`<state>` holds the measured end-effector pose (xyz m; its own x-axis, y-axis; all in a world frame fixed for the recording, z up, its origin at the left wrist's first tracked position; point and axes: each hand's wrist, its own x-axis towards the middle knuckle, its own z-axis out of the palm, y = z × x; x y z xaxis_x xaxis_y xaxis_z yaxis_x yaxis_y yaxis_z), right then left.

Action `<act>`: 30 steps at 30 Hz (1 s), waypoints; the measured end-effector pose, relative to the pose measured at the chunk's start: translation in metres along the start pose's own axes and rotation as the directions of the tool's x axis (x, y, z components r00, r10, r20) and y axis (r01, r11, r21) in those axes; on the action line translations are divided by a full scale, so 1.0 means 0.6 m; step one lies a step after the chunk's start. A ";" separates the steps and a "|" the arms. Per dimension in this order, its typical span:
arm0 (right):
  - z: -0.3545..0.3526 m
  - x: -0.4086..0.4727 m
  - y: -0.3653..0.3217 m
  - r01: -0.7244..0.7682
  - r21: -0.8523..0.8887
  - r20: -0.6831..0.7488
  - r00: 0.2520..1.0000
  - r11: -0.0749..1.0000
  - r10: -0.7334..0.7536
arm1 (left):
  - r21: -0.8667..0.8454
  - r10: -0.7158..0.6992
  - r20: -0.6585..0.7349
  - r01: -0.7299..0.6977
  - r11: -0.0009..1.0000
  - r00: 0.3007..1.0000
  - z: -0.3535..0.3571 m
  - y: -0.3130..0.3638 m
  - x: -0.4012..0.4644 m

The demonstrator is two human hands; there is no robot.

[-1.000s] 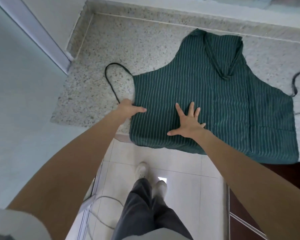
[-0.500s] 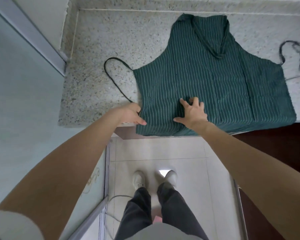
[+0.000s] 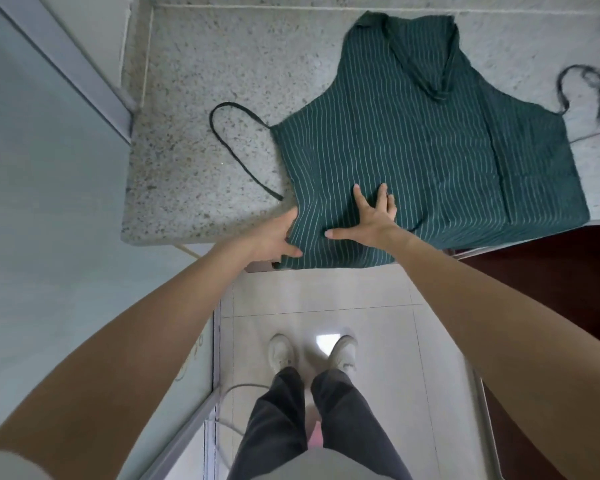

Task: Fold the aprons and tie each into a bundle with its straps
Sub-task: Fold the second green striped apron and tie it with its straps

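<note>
A dark green apron (image 3: 430, 143) with thin white stripes lies spread flat on the speckled stone counter (image 3: 205, 81), its bottom hem hanging slightly over the front edge. Its neck loop lies folded down on the bib. A dark left strap (image 3: 236, 143) loops across the counter to the apron's left. The right strap (image 3: 582, 88) curls at the far right. My left hand (image 3: 274, 237) pinches the apron's lower left corner at the counter edge. My right hand (image 3: 371, 220) rests flat on the fabric, fingers spread.
A pale wall and a grey frame (image 3: 66, 64) rise on the left. Below the counter are pale floor tiles (image 3: 326, 306), my shoes and a grey cable (image 3: 229, 393). Dark brown cabinet fronts (image 3: 551, 289) stand under the counter at the right.
My left hand has slid down the apron's left edge to its lower corner at the counter edge. My right hand's fingers curled on the cloth, then flattened and spread again.
</note>
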<state>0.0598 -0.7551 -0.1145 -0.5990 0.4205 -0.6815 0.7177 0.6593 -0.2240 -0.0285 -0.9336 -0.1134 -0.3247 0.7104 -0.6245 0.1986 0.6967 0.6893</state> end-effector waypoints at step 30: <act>-0.159 -0.071 0.197 0.383 0.752 -0.577 0.775 0.536 0.257 | 0.206 0.232 -0.354 -0.167 0.964 0.906 0.061 0.290 0.106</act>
<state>0.1363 -0.6360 -0.0453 -0.4848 0.8552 -0.1835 0.4229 0.0455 -0.9050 0.0192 -0.7634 -0.0465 -0.5751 0.7702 -0.2758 0.4360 0.5738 0.6933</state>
